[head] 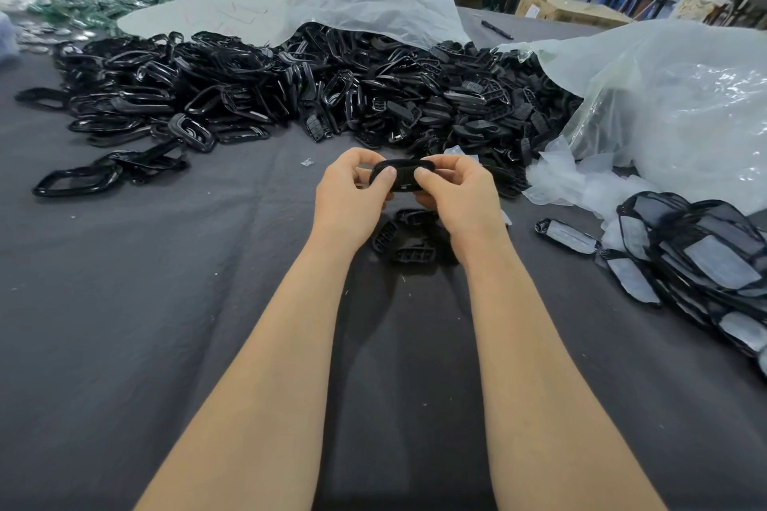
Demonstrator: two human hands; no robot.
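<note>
Black shell (401, 175) between both hands' fingers (388, 175)

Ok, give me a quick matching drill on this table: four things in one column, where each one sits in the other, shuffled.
Things:
1. black part
2. pen
3. wrapped pieces
4. green pieces

Places:
A. far left end of the table
B. stacked at the right edge
C. pinched between left hand and right hand
D. far side, behind the black pile

Pairs: 1-C, 2-D, 3-B, 4-A
</note>
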